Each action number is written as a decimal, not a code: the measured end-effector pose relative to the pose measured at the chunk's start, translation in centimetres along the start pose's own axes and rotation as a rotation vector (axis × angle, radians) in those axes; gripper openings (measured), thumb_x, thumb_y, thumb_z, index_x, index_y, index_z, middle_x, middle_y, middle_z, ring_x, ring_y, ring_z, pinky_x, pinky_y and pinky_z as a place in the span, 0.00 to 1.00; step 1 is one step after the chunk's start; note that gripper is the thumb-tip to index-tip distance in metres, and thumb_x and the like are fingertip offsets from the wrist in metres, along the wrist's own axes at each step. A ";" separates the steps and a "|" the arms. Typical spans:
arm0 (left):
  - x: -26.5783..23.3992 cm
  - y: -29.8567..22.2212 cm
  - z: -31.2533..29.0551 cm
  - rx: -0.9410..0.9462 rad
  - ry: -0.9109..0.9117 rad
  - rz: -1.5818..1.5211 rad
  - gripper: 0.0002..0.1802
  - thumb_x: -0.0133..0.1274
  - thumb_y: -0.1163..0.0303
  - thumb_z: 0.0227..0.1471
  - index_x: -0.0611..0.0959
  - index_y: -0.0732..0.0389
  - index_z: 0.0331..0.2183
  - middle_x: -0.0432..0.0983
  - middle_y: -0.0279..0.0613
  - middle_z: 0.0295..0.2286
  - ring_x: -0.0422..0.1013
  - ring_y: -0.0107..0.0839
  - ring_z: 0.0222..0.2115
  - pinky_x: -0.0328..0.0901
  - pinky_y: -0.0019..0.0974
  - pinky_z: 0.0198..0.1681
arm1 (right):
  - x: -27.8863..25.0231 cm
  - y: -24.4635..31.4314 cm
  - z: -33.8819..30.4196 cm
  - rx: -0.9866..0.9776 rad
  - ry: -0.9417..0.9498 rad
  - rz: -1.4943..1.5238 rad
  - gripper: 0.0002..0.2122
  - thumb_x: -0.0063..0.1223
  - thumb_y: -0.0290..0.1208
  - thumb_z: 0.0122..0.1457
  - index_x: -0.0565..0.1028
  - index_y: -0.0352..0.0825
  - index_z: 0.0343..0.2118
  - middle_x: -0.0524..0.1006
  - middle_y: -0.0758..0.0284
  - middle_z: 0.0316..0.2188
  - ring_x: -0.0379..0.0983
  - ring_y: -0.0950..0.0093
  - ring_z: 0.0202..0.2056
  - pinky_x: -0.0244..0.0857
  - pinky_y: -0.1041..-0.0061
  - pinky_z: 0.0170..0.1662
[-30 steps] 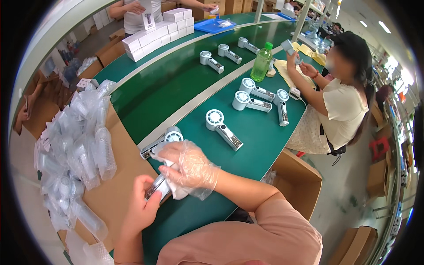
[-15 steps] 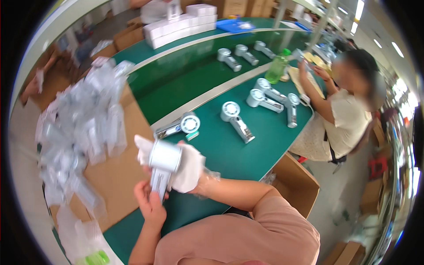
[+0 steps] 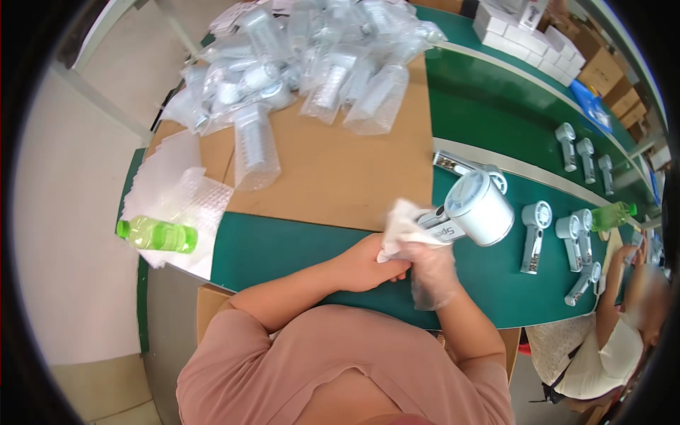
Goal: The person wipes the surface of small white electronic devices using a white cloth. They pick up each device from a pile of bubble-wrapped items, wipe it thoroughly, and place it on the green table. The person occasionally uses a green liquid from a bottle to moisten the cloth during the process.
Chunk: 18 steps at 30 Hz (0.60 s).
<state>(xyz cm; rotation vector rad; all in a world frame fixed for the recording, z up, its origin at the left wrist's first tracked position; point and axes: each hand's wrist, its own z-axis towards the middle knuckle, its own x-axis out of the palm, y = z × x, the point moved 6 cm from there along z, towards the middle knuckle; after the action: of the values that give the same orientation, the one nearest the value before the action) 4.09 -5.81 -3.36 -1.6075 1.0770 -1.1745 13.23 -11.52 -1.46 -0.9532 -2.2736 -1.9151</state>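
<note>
A silver-white handheld fan is held out in front of me, its round head up and to the right. My left hand is closed around the lower end of its handle, which the cloth and fingers cover. A crumpled white cloth wraps part of the handle. My right hand, in a clear plastic glove, is closed on that cloth against the handle. Behind the held fan's head, another handheld fan lies on the green table. One more fan lies to the right.
Bubble-wrapped fans pile up on a cardboard sheet. A green bottle lies on bubble-wrap sheets at left. Several fans sit on the right and on the green belt. A co-worker sits at far right; white boxes stand behind.
My view has swung left, bringing the bottle and packing sheets in. The cloth, earlier around the fan's head, is now on its handle. The fan's head has tilted to the right.
</note>
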 end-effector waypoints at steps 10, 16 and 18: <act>-13.8 -8.4 -9.9 0.303 -0.966 1.184 0.10 0.53 0.75 0.48 0.78 0.66 0.35 0.75 0.44 0.26 0.72 0.34 0.27 0.66 0.33 0.32 | -2.1 -1.6 1.3 -0.049 -0.238 -0.001 0.22 0.61 0.20 0.48 0.67 0.27 0.47 0.74 0.61 0.41 0.74 0.72 0.40 0.72 0.74 0.42; -19.9 -7.7 -18.8 -0.357 -1.184 1.617 0.15 0.60 0.73 0.41 0.75 0.63 0.33 0.72 0.52 0.31 0.71 0.50 0.34 0.66 0.47 0.36 | -2.0 -1.3 1.2 0.033 -0.245 -0.009 0.24 0.61 0.21 0.49 0.65 0.27 0.49 0.73 0.59 0.43 0.74 0.70 0.41 0.72 0.73 0.43; -23.0 -3.9 -20.4 -0.560 -1.135 1.574 0.14 0.58 0.71 0.44 0.74 0.62 0.35 0.72 0.53 0.33 0.70 0.52 0.35 0.66 0.48 0.38 | -1.5 -1.2 1.1 0.051 -0.207 -0.007 0.24 0.61 0.22 0.49 0.65 0.27 0.49 0.73 0.59 0.43 0.74 0.70 0.41 0.72 0.73 0.43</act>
<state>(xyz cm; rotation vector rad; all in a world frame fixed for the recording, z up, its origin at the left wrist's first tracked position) -19.45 14.23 -1.09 -0.8867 1.3064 1.0195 14.29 -11.29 -3.42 -1.1890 -2.4241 -1.8288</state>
